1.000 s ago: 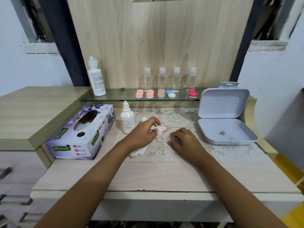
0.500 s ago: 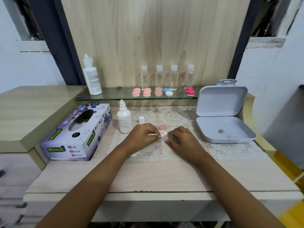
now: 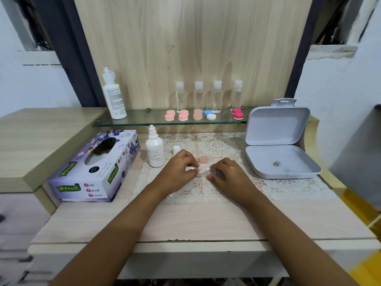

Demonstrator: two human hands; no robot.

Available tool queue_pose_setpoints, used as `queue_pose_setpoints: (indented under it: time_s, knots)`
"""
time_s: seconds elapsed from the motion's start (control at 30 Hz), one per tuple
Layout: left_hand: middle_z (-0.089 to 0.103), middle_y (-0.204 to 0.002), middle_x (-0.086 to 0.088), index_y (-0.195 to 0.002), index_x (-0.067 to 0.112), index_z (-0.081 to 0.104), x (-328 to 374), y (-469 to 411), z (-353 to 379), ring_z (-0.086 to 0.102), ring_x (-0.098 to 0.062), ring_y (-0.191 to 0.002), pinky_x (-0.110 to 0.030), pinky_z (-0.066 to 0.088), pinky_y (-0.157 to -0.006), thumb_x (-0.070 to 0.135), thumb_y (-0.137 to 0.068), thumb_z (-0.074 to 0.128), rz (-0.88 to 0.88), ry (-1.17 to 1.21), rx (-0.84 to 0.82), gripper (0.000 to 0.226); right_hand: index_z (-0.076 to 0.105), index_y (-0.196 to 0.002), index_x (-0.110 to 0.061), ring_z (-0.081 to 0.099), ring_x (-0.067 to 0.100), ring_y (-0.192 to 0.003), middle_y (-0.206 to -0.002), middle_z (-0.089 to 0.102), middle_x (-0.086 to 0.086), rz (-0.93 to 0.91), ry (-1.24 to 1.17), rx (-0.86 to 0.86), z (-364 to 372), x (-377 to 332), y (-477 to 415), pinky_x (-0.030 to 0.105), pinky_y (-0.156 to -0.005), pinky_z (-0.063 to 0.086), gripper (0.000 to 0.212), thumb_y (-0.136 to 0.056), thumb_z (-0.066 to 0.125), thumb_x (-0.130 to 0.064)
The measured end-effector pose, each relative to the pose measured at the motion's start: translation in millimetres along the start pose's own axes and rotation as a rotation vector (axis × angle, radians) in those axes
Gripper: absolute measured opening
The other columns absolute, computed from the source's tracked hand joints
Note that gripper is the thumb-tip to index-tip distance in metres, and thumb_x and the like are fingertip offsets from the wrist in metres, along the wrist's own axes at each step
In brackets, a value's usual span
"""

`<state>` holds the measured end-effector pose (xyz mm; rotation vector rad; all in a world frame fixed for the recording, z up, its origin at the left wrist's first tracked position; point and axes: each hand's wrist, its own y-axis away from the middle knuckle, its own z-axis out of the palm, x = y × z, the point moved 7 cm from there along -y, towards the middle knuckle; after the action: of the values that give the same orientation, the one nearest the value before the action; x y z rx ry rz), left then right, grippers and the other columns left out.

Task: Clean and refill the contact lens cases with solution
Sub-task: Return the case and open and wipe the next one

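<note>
Pinching a tissue point(image 3: 189, 169), the left hand point(image 3: 177, 172) half hides the lens case point(image 3: 203, 169); the right hand point(image 3: 228, 178) grips its blurred, clear far end

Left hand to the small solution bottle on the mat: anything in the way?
Nothing visible does. The small solution bottle stands just left of the left hand on the lace mat. A small white cap sits behind the hand, beside that path, not across it. The hand holds a tissue.

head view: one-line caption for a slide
Left hand pinches a tissue against the lens case on the lace mat while the right hand holds the case; solution bottle nearby.
</note>
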<state>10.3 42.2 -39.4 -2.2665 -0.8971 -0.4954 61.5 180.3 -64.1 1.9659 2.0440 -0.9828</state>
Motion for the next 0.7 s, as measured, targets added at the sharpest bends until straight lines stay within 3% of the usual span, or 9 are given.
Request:
queue_pose_setpoints:
  time_s: [0.17,0.43,0.7]
  knots:
    - [0.05,-0.1,0.008,-0.103,0.01,0.071,1.9,3.3,2.4,0.051,-0.004,-0.093,-0.013,0.036,-0.085,0.026,-0.088,0.063,0.041,-0.074,-0.063,0.023,0.066,-0.105,-0.013,0.049,0.021,-0.102,-0.1,0.053,-0.002,-0.002,0.002,-0.002,-0.1,-0.7,-0.8,0.034,-0.091,0.04,0.026,-0.085,0.065,-0.029]
    - [0.054,-0.104,-0.001,-0.105,0.008,0.07,8.8,6.8,6.8,0.056,-0.014,-0.089,-0.026,0.045,-0.079,0.017,-0.088,0.062,0.196,-0.195,-0.135,0.021,0.066,-0.105,-0.013,0.05,0.022,-0.102,-0.102,0.056,0.001,-0.002,-0.004,0.004,1.4,1.3,-1.5,0.037,-0.092,0.041,0.026,-0.084,0.065,-0.029]
    - [0.05,-0.095,0.009,-0.096,0.01,0.072,6.1,5.3,6.7,0.051,-0.011,-0.093,-0.021,0.04,-0.081,0.015,-0.085,0.066,0.194,-0.139,-0.106,0.014,0.065,-0.107,-0.014,0.05,0.024,-0.103,-0.104,0.057,0.003,-0.008,0.011,0.013,1.5,1.0,-1.4,0.039,-0.092,0.041,0.027,-0.085,0.065,-0.028]
